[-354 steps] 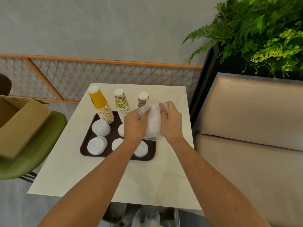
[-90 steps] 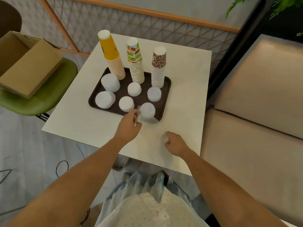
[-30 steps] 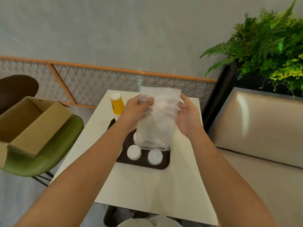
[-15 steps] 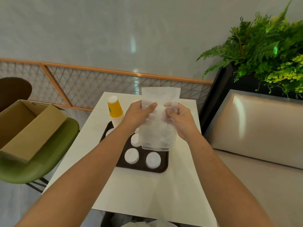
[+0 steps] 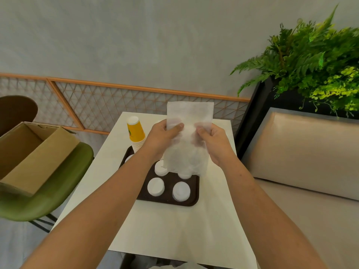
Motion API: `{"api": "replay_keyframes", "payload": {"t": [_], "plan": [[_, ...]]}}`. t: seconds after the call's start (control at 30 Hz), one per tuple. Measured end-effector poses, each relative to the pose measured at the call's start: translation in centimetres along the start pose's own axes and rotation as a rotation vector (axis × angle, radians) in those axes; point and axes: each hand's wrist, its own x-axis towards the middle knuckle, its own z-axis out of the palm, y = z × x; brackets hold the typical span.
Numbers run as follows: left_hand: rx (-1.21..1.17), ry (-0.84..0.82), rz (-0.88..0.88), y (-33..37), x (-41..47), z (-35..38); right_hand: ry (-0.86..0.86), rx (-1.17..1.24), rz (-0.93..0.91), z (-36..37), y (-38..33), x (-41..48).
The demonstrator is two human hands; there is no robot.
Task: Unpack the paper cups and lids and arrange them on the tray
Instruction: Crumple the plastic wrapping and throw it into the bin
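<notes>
Both hands hold a clear plastic bag [image 5: 189,117] upright above the tray. My left hand [image 5: 164,137] pinches its left side and my right hand [image 5: 212,141] pinches its right side. Below them a dark brown tray [image 5: 195,199] lies on the cream table [image 5: 171,230]. White lid stacks [image 5: 155,186] stand on the tray's near part. A yellow cup stack [image 5: 136,133] rises at the tray's back left. The bag and my hands hide the other cup stacks.
An open cardboard box [image 5: 33,152] lies on a green chair [image 5: 58,189] to the left. A beige bench [image 5: 307,171] runs along the right, with a fern planter [image 5: 314,61] behind it. A mesh railing [image 5: 108,105] backs the table.
Over the last second both hands have shifted their grip lower on the bag, and its top now stands straight above my fingers. The view has tilted down slightly.
</notes>
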Motion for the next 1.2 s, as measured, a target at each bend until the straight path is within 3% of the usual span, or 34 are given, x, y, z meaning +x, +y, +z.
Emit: {"api": "replay_keyframes", "payload": {"t": [0.17,0.43,0.6,0.83,1.2], "plan": [[0.197,-0.014,0.018,-0.6,-1.0,0.1,0.073,-0.038,-0.05,0.1,0.3,0.1],[0.035,-0.07,0.045,-0.6,-2.7,0.8,0.067,0.016,-0.054,0.3,0.6,-0.7],[0.352,-0.101,0.091,-1.4,-3.3,0.4,0.139,0.016,-0.091,0.0,0.4,-0.6],[0.309,-0.193,0.044,-2.6,-3.8,-0.6,0.188,-0.032,-0.113,-0.9,0.3,-0.5],[0.107,0.039,0.147,-0.1,-3.8,0.9,-0.067,0.101,-0.027,-1.0,0.0,-2.1]]}}
